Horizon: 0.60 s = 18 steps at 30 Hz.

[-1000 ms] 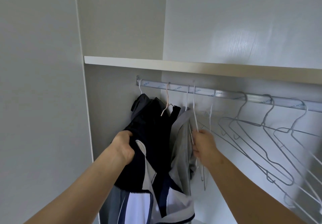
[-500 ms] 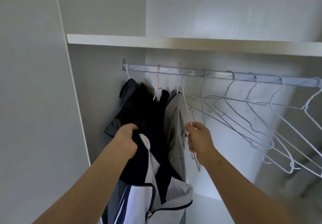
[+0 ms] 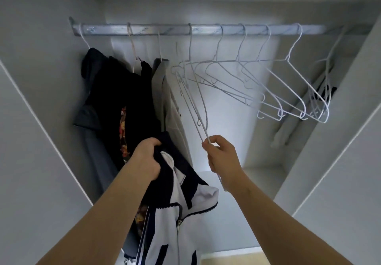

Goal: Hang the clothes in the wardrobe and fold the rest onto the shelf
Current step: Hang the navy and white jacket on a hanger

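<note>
My left hand [image 3: 148, 157] grips the dark collar of a navy-and-white zip jacket [image 3: 181, 209], which hangs down in front of me. My right hand [image 3: 221, 155] pinches the lower bar of a white wire hanger [image 3: 193, 104]; the hanger is pulled towards me and its hook looks off the rail. The silver rail [image 3: 206, 29] runs across the top of the wardrobe. On its left end hang a dark garment [image 3: 127, 91] and a grey garment [image 3: 168, 91].
Several empty white wire hangers [image 3: 288, 87] hang along the middle and right of the rail, swung to the right. A dark item [image 3: 327, 93] hangs at the far right. White wardrobe side panels [image 3: 31, 141] stand close on both sides; a low white ledge [image 3: 266, 172] sits inside.
The view has tilted down, so the upper shelf has left the frame. My right hand has drawn the hanger down and towards me, away from the rail. My left hand keeps its grip on the jacket.
</note>
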Tool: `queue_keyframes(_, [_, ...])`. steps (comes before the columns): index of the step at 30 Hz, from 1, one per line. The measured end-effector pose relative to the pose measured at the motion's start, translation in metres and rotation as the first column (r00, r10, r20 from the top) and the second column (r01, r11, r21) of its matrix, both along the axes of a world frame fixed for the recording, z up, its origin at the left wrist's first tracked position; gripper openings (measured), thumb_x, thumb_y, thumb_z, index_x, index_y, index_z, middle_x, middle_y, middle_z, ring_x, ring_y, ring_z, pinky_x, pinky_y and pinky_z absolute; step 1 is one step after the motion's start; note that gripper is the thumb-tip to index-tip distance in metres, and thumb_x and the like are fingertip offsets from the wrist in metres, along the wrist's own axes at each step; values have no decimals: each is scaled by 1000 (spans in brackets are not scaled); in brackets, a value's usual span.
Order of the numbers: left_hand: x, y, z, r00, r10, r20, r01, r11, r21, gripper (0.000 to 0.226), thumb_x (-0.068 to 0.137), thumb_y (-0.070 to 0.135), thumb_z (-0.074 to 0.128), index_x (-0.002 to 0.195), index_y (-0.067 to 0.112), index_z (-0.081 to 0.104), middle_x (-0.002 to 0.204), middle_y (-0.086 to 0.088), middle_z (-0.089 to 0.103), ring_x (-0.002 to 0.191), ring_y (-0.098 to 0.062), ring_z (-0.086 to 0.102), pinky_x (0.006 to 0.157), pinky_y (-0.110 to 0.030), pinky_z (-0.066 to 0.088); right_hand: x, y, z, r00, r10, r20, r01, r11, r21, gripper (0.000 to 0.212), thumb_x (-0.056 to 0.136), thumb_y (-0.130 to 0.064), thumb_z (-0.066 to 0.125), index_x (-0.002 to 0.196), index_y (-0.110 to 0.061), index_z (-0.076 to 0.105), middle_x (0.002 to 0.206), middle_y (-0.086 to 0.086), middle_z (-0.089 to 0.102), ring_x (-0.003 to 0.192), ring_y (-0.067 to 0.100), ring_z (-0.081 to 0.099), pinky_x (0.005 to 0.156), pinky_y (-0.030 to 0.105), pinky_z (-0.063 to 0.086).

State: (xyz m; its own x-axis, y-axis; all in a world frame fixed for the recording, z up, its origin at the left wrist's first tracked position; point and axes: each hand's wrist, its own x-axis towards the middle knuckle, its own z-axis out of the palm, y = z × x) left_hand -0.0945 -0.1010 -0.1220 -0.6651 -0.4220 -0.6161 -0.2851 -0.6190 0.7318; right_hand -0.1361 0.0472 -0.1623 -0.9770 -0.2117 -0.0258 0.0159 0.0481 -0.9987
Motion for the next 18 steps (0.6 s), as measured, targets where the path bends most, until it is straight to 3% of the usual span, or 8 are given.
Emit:
queue_keyframes(4, [3, 30, -14, 995, -97, 18, 97, 995, -33, 18, 86, 7, 52, 70, 2, 57, 63, -9, 58, 57, -22, 53, 45, -27, 43, 25, 38, -23, 998, -16, 56, 13, 998, 64, 17, 85, -23, 59, 68, -22, 57, 41, -10, 33, 38, 9, 27, 39, 17, 27])
queue_keyframes(6, [3, 53, -21, 986, -164, -11, 164, 986, -40, 13, 86, 8, 53, 79, 2, 63, 59, -8, 61, 57, -21, 55, 44, -24, 46, 39, 66, -34, 998, -23, 58, 17, 995, 100, 22, 84, -22, 60, 63, -24, 57, 41, -10, 33, 39, 9, 27, 40, 16, 27])
queue_keyframes(9, [4, 81, -35, 969, -230, -85, 220, 969, -114, 33, 89, 4, 49, 115, 19, 63, 80, -7, 63, 68, -20, 58, 56, -27, 49, 58, 108, -51, 1000, 1, 18, -5, 973, 230, 31, 85, -21, 61, 55, -26, 55, 40, -11, 40, 39, 6, 32, 41, 11, 30])
queue_keyframes(11, [8, 99, -44, 956, -270, -115, 251, 955, -157, 48, 90, 0, 46, 127, 29, 54, 89, -8, 64, 68, -19, 60, 51, -24, 50, 70, 136, -59, 1000, 22, 0, -21, 953, 302, 33, 85, -19, 62, 54, -26, 53, 38, -13, 42, 37, 2, 33, 39, 7, 29])
queue_keyframes(14, [16, 120, -59, 944, -316, -92, 279, 918, -282, 63, 90, -4, 43, 140, 33, 37, 130, -11, 54, 86, -24, 62, 55, -26, 49, 82, 170, -69, 1000, 22, -16, -14, 923, 384, 34, 83, -17, 62, 52, -24, 50, 38, -15, 42, 37, 1, 36, 40, 7, 27])
queue_keyframes(16, [25, 129, -65, 953, -292, -87, 253, 917, -309, 61, 90, -5, 42, 139, 31, 40, 134, -12, 50, 90, -25, 60, 64, -28, 49, 90, 188, -76, 999, 38, -14, -28, 903, 429, 39, 81, -17, 63, 47, -27, 46, 39, -14, 41, 40, 2, 36, 43, 9, 29])
queue_keyframes(18, [35, 140, -68, 940, -331, -79, 289, 900, -326, 47, 89, -5, 41, 122, 23, 59, 116, -15, 58, 81, -22, 59, 68, -28, 50, 97, 203, -81, 999, 52, 10, -51, 898, 437, 44, 79, -16, 63, 42, -25, 42, 40, -12, 38, 40, 3, 32, 46, 12, 27])
